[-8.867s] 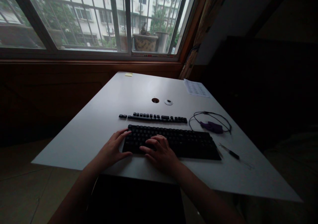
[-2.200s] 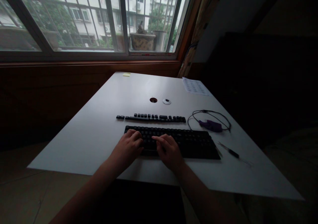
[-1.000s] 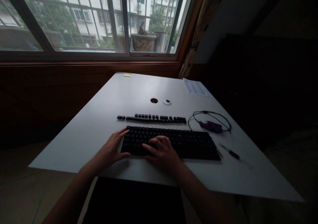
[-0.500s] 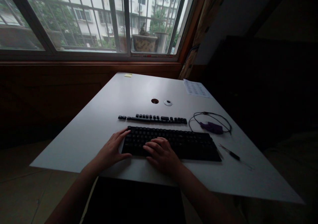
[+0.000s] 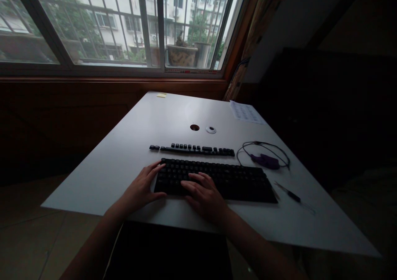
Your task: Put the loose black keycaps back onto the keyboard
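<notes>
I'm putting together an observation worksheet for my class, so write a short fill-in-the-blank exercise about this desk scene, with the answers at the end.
1. The left hand is at the ____ end of the keyboard, and the right hand is over its keys.
2. The loose keys are coloured ____.
3. The white ring lies to the ____ of the round hole.
4. The bundle by the coiled cable is coloured ____.

Missing words: left; black; right; purple.

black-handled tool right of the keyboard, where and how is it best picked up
Probably by its black handle, pinched across from above by the right hand. It lies flat on the table, and the handle is its thick middle between two thin ends. One end points toward the keyboard, so come in from the right.
</notes>
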`<action>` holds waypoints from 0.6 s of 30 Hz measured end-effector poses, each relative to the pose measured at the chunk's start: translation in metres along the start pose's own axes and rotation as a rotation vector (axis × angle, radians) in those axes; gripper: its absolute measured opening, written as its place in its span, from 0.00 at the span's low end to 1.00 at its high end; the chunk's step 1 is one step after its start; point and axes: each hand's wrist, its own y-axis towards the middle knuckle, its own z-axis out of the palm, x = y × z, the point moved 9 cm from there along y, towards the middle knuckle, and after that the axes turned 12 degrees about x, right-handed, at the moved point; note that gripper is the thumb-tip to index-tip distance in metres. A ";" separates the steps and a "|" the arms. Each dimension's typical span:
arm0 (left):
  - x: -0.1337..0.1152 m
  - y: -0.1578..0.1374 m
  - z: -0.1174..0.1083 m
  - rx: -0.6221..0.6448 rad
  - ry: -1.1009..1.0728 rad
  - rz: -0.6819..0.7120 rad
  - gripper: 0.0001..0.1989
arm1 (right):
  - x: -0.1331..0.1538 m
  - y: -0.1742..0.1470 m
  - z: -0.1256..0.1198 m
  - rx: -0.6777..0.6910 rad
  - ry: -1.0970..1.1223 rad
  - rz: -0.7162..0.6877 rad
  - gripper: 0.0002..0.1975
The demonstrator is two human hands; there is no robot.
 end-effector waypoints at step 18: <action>0.000 0.000 0.002 0.012 0.011 -0.001 0.48 | 0.004 0.003 -0.009 -0.022 0.059 -0.012 0.23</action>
